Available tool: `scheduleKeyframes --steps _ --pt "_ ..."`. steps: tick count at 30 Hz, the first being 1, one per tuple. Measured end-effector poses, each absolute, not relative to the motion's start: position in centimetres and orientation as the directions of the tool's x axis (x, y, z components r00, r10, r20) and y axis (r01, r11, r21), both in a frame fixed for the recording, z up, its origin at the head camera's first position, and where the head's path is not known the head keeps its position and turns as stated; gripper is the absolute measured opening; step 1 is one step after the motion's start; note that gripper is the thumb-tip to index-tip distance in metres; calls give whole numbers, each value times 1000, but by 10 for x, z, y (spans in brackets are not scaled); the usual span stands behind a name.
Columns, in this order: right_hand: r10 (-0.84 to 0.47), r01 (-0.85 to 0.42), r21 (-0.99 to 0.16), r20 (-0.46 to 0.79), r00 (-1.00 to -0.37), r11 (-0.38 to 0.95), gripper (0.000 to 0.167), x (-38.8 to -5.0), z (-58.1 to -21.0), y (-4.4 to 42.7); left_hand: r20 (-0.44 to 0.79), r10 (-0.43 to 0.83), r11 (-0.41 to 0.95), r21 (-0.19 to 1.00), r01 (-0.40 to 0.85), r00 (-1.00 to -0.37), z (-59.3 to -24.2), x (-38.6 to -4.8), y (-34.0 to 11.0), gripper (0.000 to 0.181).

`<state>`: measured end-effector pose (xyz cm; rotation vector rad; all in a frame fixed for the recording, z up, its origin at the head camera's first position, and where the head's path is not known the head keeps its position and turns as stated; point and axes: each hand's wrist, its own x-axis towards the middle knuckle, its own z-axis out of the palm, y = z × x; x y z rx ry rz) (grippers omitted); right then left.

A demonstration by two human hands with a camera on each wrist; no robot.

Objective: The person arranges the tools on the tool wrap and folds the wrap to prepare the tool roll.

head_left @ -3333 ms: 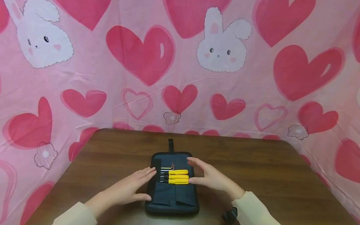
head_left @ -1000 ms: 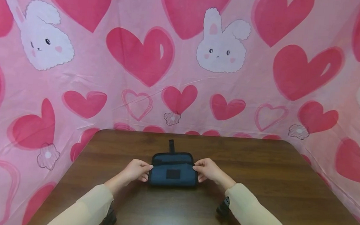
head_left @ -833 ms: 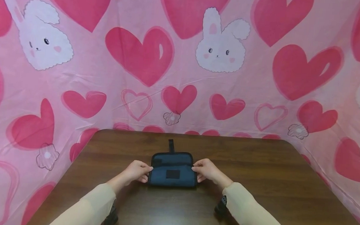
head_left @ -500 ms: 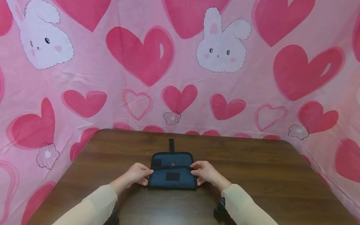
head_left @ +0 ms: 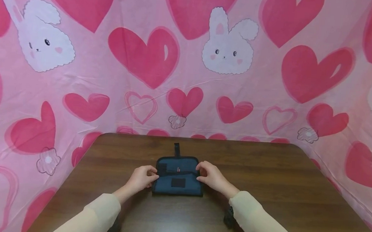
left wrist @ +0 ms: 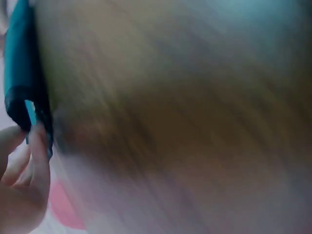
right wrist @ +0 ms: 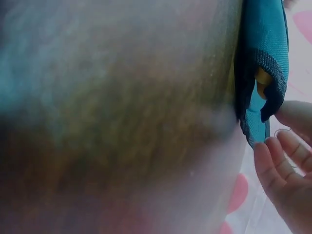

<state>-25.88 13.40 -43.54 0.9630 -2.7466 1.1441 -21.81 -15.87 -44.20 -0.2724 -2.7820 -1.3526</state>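
Observation:
A dark blue tool pouch [head_left: 178, 189] with black edging lies on the table, its near panel folded up over the middle. A black square patch [head_left: 178, 182] sits on that panel. Red hex key ends [head_left: 178, 170] peek out above the fold. My left hand [head_left: 140, 178] pinches the pouch's left side, thumb on the folded panel. At the right side my right hand [head_left: 213, 177] holds the edge, thumb on the panel and fingertips on the back layer. Inside the fold, the right wrist view shows a yellow handle [right wrist: 263, 76]; the remaining tools are hidden.
A black strap [head_left: 176, 150] sticks out from the pouch's far edge. The brown wooden table [head_left: 260, 163] ends at a pink cloth backdrop [head_left: 188, 77] with hearts and rabbits. A dark wrist device [head_left: 229, 218] hangs under the right sleeve.
Earlier the pouch lay unfolded with yellow screwdrivers showing; the near panel now covers them. Since one second ago its upper edge has dropped slightly, baring red tips, and my fingers have shifted along the sides.

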Motion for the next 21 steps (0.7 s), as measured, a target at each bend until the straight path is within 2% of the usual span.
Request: scheduleKeyframes --steps 2,4,6,9,11,16,19,21 --pt "-566 -589 -605 261 -782 536 21 -259 -435 134 260 228 687 640 344 -938 -443 -218 -159 15" --pt "-593 -621 -583 274 -757 524 17 -258 -435 133 382 346 728 467 502 -857 -443 -218 -160 15" --pt "-614 -638 -571 273 -741 517 12 -258 -434 134 435 470 714 324 621 -768 -442 -217 -162 15" --pt "-646 -633 -581 224 -729 513 11 -255 -432 137 429 608 672 171 721 -668 -439 -213 -166 14" --pt "-671 -613 -588 154 -725 528 22 -253 -430 141 373 659 656 141 741 -654 -437 -209 -169 26" --pt "-726 -572 -579 -50 -686 581 63 -245 -423 150 189 701 656 210 725 -688 -430 -202 -176 65" --pt "-740 -591 -537 -96 -666 602 74 -240 -421 151 126 711 660 220 718 -692 -430 -199 -178 71" --pt "-740 -612 -498 -94 -666 614 74 -237 -422 150 110 713 665 209 717 -692 -431 -198 -179 68"
